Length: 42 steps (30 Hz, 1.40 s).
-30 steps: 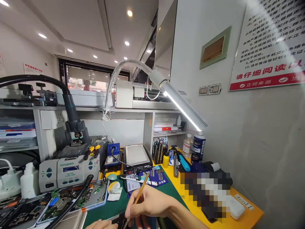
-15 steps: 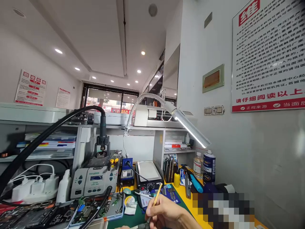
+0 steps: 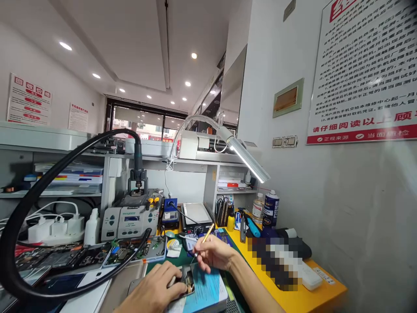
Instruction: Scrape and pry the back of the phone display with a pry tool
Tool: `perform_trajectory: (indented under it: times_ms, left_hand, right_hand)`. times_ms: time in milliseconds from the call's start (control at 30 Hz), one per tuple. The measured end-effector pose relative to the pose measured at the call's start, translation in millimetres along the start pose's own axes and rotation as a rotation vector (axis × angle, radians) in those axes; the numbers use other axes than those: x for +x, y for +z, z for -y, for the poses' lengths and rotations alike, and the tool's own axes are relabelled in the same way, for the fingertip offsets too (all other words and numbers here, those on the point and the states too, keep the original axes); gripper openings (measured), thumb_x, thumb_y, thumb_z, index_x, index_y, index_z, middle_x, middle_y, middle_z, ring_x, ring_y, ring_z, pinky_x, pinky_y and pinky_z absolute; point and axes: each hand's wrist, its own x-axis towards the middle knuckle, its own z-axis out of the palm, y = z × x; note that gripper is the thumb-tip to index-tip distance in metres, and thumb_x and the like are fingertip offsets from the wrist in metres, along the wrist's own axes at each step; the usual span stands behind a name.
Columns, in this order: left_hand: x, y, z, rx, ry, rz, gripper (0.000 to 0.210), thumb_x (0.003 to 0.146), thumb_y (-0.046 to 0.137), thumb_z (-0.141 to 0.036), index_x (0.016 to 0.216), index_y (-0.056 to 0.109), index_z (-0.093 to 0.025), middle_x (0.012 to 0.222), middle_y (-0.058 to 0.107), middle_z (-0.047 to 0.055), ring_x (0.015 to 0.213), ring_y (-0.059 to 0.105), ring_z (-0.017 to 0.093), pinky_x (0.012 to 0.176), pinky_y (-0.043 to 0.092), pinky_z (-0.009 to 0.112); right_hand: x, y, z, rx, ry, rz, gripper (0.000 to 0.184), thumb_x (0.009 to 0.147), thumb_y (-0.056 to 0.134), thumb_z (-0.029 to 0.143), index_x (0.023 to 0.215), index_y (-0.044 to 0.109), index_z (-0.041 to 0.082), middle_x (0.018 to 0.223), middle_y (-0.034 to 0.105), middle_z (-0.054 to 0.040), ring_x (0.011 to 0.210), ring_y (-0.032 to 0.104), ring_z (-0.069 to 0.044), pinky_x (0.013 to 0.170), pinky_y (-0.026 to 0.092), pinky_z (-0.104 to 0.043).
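My right hand (image 3: 212, 253) is closed in a pen-like grip on a slim gold-handled tool (image 3: 208, 233). Its thin tip points down toward an opened phone (image 3: 189, 278); whether the two touch I cannot tell. The phone, with its inner parts showing, rests on a blue and white box (image 3: 208, 287). Fingers curled over it, my left hand (image 3: 158, 284) grips the phone near its exposed end and hides much of it.
A black hot-air hose (image 3: 19, 269) loops across the left side. Behind the hands stand a rework station (image 3: 130, 221), a tray of circuit boards (image 3: 156, 248) and a heating plate (image 3: 195, 214). A spray can (image 3: 271, 208) and lit lamp (image 3: 249, 161) are at right.
The view has tipped downward, bringing the left hand, phone and box into sight. My right hand, still holding the gold tool, appears higher in the picture.
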Motion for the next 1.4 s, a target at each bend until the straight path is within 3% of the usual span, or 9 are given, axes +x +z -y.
perform_trajectory:
  times_ms: [100, 267, 600, 667, 833, 933, 1233, 1333, 1400]
  left_hand:
    - [-1.8, -0.1, 2.1, -0.084, -0.021, 0.055, 0.066, 0.075, 0.094, -0.026, 0.14, 0.083, -0.035, 0.135, 0.086, 0.004, 0.118, 0.085, 0.031, 0.105, 0.071, 0.041]
    - [-6.9, -1.2, 4.0, -0.144, -0.095, 0.112, 0.06, 0.086, 0.09, -0.027, 0.145, 0.085, -0.036, 0.148, 0.084, 0.007, 0.133, 0.083, 0.034, 0.12, 0.069, 0.048]
    - [-14.8, -10.6, -3.0, -0.134, -0.142, 0.116, 0.058, 0.095, 0.088, -0.028, 0.152, 0.085, -0.039, 0.158, 0.084, 0.007, 0.147, 0.082, 0.034, 0.132, 0.067, 0.051]
    - [-17.1, -11.1, -4.0, -0.12, -0.149, 0.115, 0.061, 0.097, 0.088, -0.028, 0.156, 0.084, -0.041, 0.162, 0.084, 0.007, 0.152, 0.081, 0.035, 0.134, 0.066, 0.054]
    - [-21.5, -12.3, -8.9, -0.081, -0.15, 0.116, 0.062, 0.1, 0.087, -0.029, 0.161, 0.082, -0.042, 0.167, 0.083, 0.007, 0.156, 0.08, 0.036, 0.135, 0.068, 0.053]
    - [-26.2, -9.4, -9.5, -0.031, -0.151, 0.104, 0.064, 0.101, 0.085, -0.032, 0.164, 0.079, -0.043, 0.171, 0.083, 0.006, 0.158, 0.08, 0.035, 0.136, 0.069, 0.054]
    - [-20.9, -11.7, 1.9, 0.054, 0.038, 0.071, 0.076, 0.096, 0.088, -0.032, 0.17, 0.076, -0.04, 0.165, 0.089, 0.005, 0.144, 0.089, 0.036, 0.12, 0.08, 0.048]
    - [-14.7, -14.3, -0.7, 0.06, 0.058, -0.061, 0.082, 0.084, 0.084, -0.027, 0.166, 0.076, -0.036, 0.157, 0.092, 0.006, 0.137, 0.091, 0.038, 0.119, 0.08, 0.05]
    - [-10.6, -20.0, -3.5, 0.08, 0.071, -0.001, 0.08, 0.088, 0.086, -0.027, 0.166, 0.076, -0.034, 0.161, 0.091, 0.006, 0.14, 0.091, 0.036, 0.119, 0.08, 0.049]
  right_hand:
    - [-0.4, -7.4, -4.1, 0.027, -0.003, 0.013, 0.032, 0.125, 0.088, 0.046, 0.115, 0.081, 0.017, 0.093, 0.079, 0.0021, 0.067, 0.073, -0.013, 0.061, 0.065, -0.025]
    - [-3.2, -10.5, -4.6, 0.08, -0.019, 0.024, 0.028, 0.125, 0.088, 0.044, 0.123, 0.082, 0.017, 0.103, 0.082, -0.0007, 0.077, 0.077, -0.016, 0.068, 0.069, -0.028]
    - [-11.6, 5.2, 8.2, 0.114, -0.019, 0.082, 0.032, 0.124, 0.089, 0.044, 0.109, 0.082, 0.017, 0.089, 0.081, 0.0021, 0.068, 0.076, -0.014, 0.062, 0.066, -0.025]
    - [-13.7, 9.2, 11.2, 0.131, -0.027, 0.087, 0.035, 0.118, 0.094, 0.046, 0.103, 0.081, 0.017, 0.084, 0.08, 0.0021, 0.064, 0.076, -0.014, 0.058, 0.064, -0.024]
    - [-19.6, 18.6, 17.9, 0.17, -0.052, 0.09, 0.047, 0.083, 0.114, 0.044, 0.096, 0.08, 0.015, 0.078, 0.082, -0.0022, 0.061, 0.078, -0.017, 0.054, 0.063, -0.024]
    - [-22.0, 22.2, 20.2, 0.174, -0.053, 0.08, 0.054, 0.073, 0.117, 0.048, 0.093, 0.08, 0.015, 0.077, 0.083, -0.0036, 0.059, 0.078, -0.017, 0.052, 0.063, -0.024]
    - [-25.7, 25.2, 20.3, 0.169, -0.047, 0.054, 0.053, 0.07, 0.115, 0.048, 0.092, 0.078, 0.017, 0.073, 0.081, -0.0016, 0.057, 0.076, -0.016, 0.051, 0.06, -0.023]
    - [-26.6, 25.5, 19.3, 0.166, -0.049, 0.046, 0.055, 0.069, 0.115, 0.049, 0.093, 0.078, 0.017, 0.073, 0.08, -0.002, 0.057, 0.076, -0.017, 0.051, 0.059, -0.024]
    - [-27.6, 26.2, 18.6, 0.161, -0.053, 0.037, 0.057, 0.069, 0.116, 0.049, 0.095, 0.078, 0.017, 0.074, 0.08, -0.0015, 0.058, 0.076, -0.017, 0.051, 0.059, -0.024]
